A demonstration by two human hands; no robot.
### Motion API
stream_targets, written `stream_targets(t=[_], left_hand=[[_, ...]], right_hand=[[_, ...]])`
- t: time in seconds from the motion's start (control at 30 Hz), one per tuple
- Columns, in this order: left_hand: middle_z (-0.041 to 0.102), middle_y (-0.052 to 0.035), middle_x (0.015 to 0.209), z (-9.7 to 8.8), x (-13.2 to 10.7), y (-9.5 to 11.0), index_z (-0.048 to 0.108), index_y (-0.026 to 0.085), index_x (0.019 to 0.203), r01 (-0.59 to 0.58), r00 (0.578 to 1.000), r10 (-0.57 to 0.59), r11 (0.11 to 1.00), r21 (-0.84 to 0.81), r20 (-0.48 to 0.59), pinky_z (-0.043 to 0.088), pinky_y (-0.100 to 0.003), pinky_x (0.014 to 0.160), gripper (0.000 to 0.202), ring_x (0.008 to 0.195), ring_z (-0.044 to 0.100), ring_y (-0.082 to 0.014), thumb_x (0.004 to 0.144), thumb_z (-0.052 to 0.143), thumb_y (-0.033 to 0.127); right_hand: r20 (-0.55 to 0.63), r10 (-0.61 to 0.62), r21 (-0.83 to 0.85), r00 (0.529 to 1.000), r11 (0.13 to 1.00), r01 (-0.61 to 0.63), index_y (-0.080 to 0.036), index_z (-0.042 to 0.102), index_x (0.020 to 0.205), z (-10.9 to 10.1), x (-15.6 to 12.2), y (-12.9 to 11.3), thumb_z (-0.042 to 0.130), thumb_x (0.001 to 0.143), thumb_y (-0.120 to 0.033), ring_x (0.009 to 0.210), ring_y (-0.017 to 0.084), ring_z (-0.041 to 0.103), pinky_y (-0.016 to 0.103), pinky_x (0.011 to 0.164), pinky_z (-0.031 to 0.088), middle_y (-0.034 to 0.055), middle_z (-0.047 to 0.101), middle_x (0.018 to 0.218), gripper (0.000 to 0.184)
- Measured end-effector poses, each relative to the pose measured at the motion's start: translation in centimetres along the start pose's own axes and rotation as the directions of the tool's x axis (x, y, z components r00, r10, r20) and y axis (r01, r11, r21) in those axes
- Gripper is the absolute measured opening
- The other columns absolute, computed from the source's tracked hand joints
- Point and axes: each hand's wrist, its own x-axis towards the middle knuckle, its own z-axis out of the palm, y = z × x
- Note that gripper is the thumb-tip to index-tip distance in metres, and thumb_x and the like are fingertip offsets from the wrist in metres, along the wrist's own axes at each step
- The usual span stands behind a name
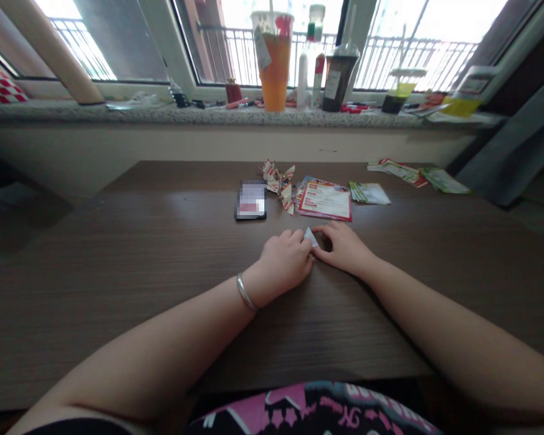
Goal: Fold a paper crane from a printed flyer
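Facing each other well in from the near edge of the desk (118, 260), the left hand (286, 258) is curled, knuckles up, and the right hand (346, 248) is arched; a small pale piece (310, 237) is pinched between their fingers.

Pink script (348, 415), perhaps "New", on the shirt (294, 403) at the table's (118, 241) near edge; card (325, 200) print illegibly small
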Motion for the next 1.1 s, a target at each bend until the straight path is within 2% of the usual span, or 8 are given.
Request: stream_targets(t=[0.2,0.37,0.47,0.67,0.77,0.87,1.0,1.1], left_hand=[[0.06,-0.0086,0.099,0.9,0.1,-1.4,0.058,0.016,0.096,0.003,1.0,-0.006,0.994,-0.109,-0.025,0.046,-0.037,0.086,0.032,0.096,0.054,-0.0244,0.086,0.053,0.046],[0.058,-0.0108,0.111,1.8,0.5,-1.8,0.052,0.014,0.117,0.065,0.995,-0.081,0.971,-0.23,-0.06,0.042,-0.039,0.095,0.048,0.106,0.051,-0.0258,0.081,0.059,0.045],[0.057,-0.0109,0.114,2.3,0.8,-2.2,0.052,0.014,0.12,0.082,0.994,-0.099,0.952,-0.296,-0.043,0.041,-0.04,0.097,0.054,0.109,0.05,-0.0267,0.079,0.061,0.048],[0.058,-0.0103,0.114,2.9,1.4,-3.3,0.056,0.016,0.119,0.093,0.994,-0.109,0.914,-0.396,-0.018,0.04,-0.04,0.098,0.046,0.111,0.05,-0.026,0.082,0.059,0.043],[0.058,-0.0108,0.114,3.1,1.4,-3.7,0.06,0.016,0.113,0.101,0.991,-0.127,0.912,-0.396,-0.038,0.04,-0.041,0.099,0.042,0.111,0.05,-0.0263,0.081,0.06,0.043],[0.059,-0.0097,0.111,3.2,1.3,-3.9,0.064,0.017,0.106,0.066,0.993,-0.098,0.916,-0.395,-0.062,0.041,-0.04,0.098,0.035,0.108,0.051,-0.0252,0.082,0.06,0.042],[0.06,-0.0084,0.107,3.3,1.5,-4.0,0.064,0.018,0.103,0.046,0.991,-0.096,0.902,-0.43,-0.097,0.044,-0.04,0.095,0.03,0.104,0.054,-0.0239,0.08,0.063,0.037],[0.06,-0.008,0.108,3.4,1.7,-4.1,0.064,0.018,0.101,0.017,0.988,-0.088,0.877,-0.48,-0.125,0.045,-0.038,0.094,0.025,0.103,0.055,-0.0222,0.08,0.064,0.031]], right_hand=[[-0.017,-0.002,-0.043,1.0,0.999,0.001,-0.019,0.064,0.108,-0.3,-0.9,0.0,0.06,0.079,-0.045,0.105,0.029,0.051,0.041,0.092,0.041,0.0116,0.059,0.106,0.039],[-0.013,-0.035,-0.008,0.999,0.999,0.035,-0.022,0.064,0.11,-0.4,-0.5,0.3,0.063,0.077,-0.047,0.105,0.028,0.051,0.042,0.092,0.041,0.0097,0.059,0.107,0.041],[-0.02,-0.05,0.017,0.999,0.999,0.051,-0.022,0.064,0.109,-0.3,-0.4,0.8,0.064,0.077,-0.047,0.104,0.027,0.051,0.041,0.092,0.041,0.0091,0.059,0.106,0.04],[-0.019,-0.059,0.06,0.998,0.996,0.06,-0.021,0.065,0.107,-0.2,-0.1,1.5,0.067,0.074,-0.048,0.103,0.027,0.051,0.042,0.09,0.042,0.0102,0.06,0.107,0.043],[-0.029,-0.075,0.095,0.997,0.992,0.077,-0.021,0.064,0.108,-0.1,0.0,1.7,0.069,0.073,-0.048,0.103,0.027,0.051,0.042,0.089,0.042,0.0098,0.061,0.107,0.045],[-0.042,-0.09,0.118,0.995,0.989,0.094,-0.02,0.063,0.108,0.0,0.1,1.8,0.071,0.071,-0.046,0.102,0.027,0.052,0.042,0.089,0.042,0.009,0.062,0.106,0.046],[-0.056,-0.092,0.163,0.994,0.982,0.1,-0.019,0.064,0.097,0.3,0.3,2.2,0.074,0.07,-0.043,0.099,0.026,0.053,0.041,0.088,0.043,0.0085,0.062,0.102,0.038],[-0.062,-0.149,0.231,0.987,0.96,0.16,-0.019,0.065,0.09,0.3,0.4,2.5,0.073,0.072,-0.037,0.098,0.023,0.055,0.039,0.087,0.045,0.0082,0.062,0.101,0.026]])
